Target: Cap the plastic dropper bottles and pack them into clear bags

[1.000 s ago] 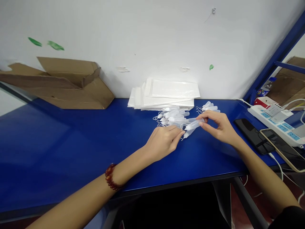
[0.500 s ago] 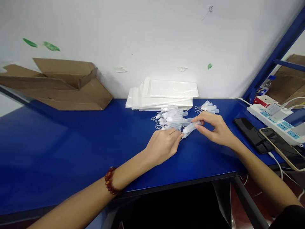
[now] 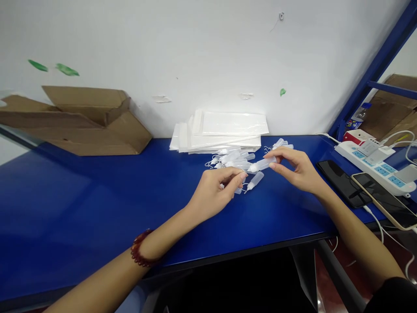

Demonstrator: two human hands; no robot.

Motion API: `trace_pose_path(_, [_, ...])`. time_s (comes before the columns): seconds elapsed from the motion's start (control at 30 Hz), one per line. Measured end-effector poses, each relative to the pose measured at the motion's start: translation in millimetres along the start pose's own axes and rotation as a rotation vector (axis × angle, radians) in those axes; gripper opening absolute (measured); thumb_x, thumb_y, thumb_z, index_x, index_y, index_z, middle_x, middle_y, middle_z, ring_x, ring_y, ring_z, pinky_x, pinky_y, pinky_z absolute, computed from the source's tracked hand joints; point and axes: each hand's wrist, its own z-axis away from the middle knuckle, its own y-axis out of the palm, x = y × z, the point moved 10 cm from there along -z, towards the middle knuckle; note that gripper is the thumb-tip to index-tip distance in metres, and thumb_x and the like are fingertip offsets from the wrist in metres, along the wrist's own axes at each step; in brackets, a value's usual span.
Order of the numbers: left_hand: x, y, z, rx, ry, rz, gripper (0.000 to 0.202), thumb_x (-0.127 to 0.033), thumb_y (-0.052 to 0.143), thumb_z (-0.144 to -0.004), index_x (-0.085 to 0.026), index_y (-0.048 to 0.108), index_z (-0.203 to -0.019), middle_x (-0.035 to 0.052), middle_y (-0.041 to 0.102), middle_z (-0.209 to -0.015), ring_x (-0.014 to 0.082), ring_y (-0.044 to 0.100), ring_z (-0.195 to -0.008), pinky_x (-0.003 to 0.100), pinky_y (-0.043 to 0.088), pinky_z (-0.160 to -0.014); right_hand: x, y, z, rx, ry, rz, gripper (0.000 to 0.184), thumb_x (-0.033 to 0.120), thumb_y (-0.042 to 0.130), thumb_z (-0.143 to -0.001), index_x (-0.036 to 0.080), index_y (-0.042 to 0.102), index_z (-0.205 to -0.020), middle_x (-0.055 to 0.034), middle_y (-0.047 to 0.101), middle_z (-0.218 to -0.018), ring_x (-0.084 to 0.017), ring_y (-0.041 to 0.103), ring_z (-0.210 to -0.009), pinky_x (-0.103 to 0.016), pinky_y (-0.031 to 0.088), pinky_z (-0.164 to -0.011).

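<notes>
A heap of small translucent plastic dropper bottles [image 3: 233, 157] with white string loops lies on the blue table [image 3: 97, 200]. My right hand [image 3: 295, 169] pinches one small bottle [image 3: 264, 164] by its body, held just above the table. My left hand [image 3: 215, 193] is closed in a pinch at that bottle's white tip, with something small in its fingers that I cannot make out. Another bottle [image 3: 256, 180] lies on the table just below the held one. A second small cluster of bottles [image 3: 280, 144] lies behind my right hand.
A stack of clear plastic bags [image 3: 224, 132] leans at the wall behind the heap. A flattened cardboard box [image 3: 78, 121] lies at the back left. Two phones [image 3: 365, 187] and a white power strip [image 3: 374, 161] with cables sit at the right.
Both hands lifted slightly and moved a little left with the bottle. My left hand's fingers curled up into a tighter pinch at the tip; one bottle now lies apart below.
</notes>
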Motion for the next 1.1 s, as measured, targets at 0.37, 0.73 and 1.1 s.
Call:
trace_pose_path(0.37, [0.8,3.0,0.7,0.067,-0.029,0.167,0.032,-0.03,0.058,-0.09,-0.014,0.065,-0.062,-0.0008,0.061,-0.053,0.0084,0.052,-0.042,0.022,0.044,-0.047,-6.5,5.4,4.7,-0.017,0.052,-0.126,0.015,0.028,0.062,-0.091,0.021,0.07,-0.102,-0.005,0.07,-0.095,-0.018,0.062,-0.088,-0.034,0.049,-0.079])
trace_pose_path(0.73, [2.6,6.5,0.3,0.098,0.001,0.143,0.035,-0.033,0.057,-0.09,-0.014,0.066,-0.062,0.0002,0.061,-0.052,0.0091,0.052,-0.042,0.021,0.043,-0.046,-3.5,6.6,5.5,-0.038,0.037,-0.139,0.015,0.02,0.063,-0.088,0.024,0.072,-0.098,-0.0035,0.07,-0.093,-0.017,0.062,-0.083,-0.036,0.05,-0.078])
trace_pose_path(1.1, [3.9,7.2,0.5,0.099,-0.009,0.13,0.034,-0.034,0.059,-0.09,-0.015,0.066,-0.062,-0.0012,0.06,-0.051,0.0086,0.051,-0.041,0.021,0.046,-0.048,-4.4,8.4,4.6,-0.028,0.025,-0.129,0.013,0.023,0.062,-0.088,0.022,0.071,-0.097,-0.0051,0.071,-0.092,-0.017,0.062,-0.08,-0.037,0.051,-0.079])
